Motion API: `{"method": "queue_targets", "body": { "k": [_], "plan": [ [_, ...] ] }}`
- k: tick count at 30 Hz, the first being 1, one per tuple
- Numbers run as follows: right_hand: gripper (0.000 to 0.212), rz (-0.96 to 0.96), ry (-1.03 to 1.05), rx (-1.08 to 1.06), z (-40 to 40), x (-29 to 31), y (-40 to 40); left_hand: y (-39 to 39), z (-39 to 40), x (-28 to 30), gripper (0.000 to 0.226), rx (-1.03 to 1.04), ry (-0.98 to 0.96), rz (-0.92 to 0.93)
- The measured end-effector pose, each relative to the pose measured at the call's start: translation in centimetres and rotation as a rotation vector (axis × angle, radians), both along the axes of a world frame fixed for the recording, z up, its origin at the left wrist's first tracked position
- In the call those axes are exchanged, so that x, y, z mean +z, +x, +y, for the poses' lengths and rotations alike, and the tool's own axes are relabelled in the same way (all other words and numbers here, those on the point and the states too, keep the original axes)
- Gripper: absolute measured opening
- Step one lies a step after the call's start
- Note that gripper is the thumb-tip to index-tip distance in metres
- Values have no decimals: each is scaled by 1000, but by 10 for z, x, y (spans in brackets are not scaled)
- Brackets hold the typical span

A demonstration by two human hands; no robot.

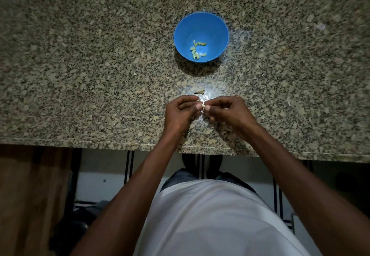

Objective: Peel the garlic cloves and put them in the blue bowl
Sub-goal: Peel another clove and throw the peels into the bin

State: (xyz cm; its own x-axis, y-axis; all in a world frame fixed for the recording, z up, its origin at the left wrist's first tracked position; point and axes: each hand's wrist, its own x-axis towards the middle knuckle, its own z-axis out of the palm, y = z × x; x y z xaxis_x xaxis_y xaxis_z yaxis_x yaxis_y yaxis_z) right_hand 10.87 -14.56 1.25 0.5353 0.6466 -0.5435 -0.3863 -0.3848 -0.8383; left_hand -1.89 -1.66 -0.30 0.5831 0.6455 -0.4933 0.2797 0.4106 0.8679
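Note:
A blue bowl (pixel 201 25) stands on the speckled granite counter (pixel 80 65), and several peeled yellowish garlic cloves (pixel 197 49) lie at its bottom. Nearer the counter's front edge, my left hand (pixel 180 113) and my right hand (pixel 228 113) meet, both pinching one small pale garlic clove (pixel 203 106) between thumbs and fingertips. The fingers hide most of the clove. A scrap of garlic skin (pixel 199 91) lies on the counter just beyond my hands, between them and the bowl.
The counter's front edge (pixel 100 142) runs across the frame below my wrists. Small pale skin flakes lie at the far right (pixel 320 26) and right of my hands (pixel 289 103). Below the edge are floor, my white shirt and wooden furniture at the left.

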Motion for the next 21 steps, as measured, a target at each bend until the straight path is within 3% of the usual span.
{"method": "queue_targets", "body": {
  "k": [9, 21],
  "plan": [
    [16, 58, 7, -53, 2, -4, 1, 2, 4, -1, 26, -17, 12, -4],
    [18, -18, 22, -21, 2, -1, -7, -4, 2, -2, 17, -133, 210, 49]
  ]
}}
